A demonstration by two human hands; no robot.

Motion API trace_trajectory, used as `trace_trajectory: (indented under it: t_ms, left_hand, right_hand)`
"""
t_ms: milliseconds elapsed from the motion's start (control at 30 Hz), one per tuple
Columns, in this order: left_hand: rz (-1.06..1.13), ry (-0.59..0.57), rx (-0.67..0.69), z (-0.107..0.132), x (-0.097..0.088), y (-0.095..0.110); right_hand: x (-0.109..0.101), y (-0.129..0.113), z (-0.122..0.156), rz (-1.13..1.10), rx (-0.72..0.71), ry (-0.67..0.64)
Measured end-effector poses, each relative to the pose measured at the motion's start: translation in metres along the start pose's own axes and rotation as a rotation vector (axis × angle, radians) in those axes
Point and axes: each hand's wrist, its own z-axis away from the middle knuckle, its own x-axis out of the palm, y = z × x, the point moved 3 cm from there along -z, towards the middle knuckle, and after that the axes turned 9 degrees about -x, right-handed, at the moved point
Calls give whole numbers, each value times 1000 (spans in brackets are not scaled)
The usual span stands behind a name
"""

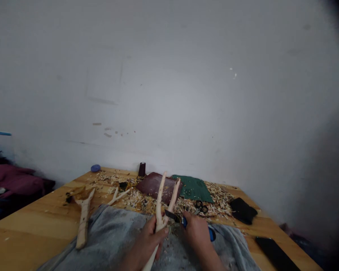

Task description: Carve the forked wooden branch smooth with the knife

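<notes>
A peeled, pale forked branch [159, 205] stands tilted in front of me, its two prongs pointing away. My left hand [151, 237] is closed around it just below the fork. My right hand [196, 230] is closed on the blue handle of a utility knife [172, 215]. The knife's dark blade lies against the branch near the base of the right prong. Both hands are above a grey cloth [115, 233] that drapes over the near table edge. Wood shavings [217, 194] are scattered beyond the hands.
On the wooden table [31, 226] are a carved forked stick [84, 222], a smaller fork [120, 195], maroon leather [151, 186], green leather [196, 188], scissors [202, 207], a thread spool [141, 169], a purple round item [95, 168], black cloth [243, 210] and a phone [275, 252]. A wall stands behind.
</notes>
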Motion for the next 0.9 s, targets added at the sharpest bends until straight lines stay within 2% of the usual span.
trace_trajectory:
  t_ms: [233,533,800,900]
  left_hand:
    - [-9,-54,0,-1,1,-4]
    - [-36,-38,-12,-2,0,-6]
    - [-70,-82,-18,1,3,-7]
    - [-53,-75,-41,1,3,-9]
  right_hand:
    - [-4,22,-3,39,134,2]
    - [-5,4,0,32,52,14]
    - [-6,43,-3,55,263,21]
    - [-8,41,-2,48,245,37]
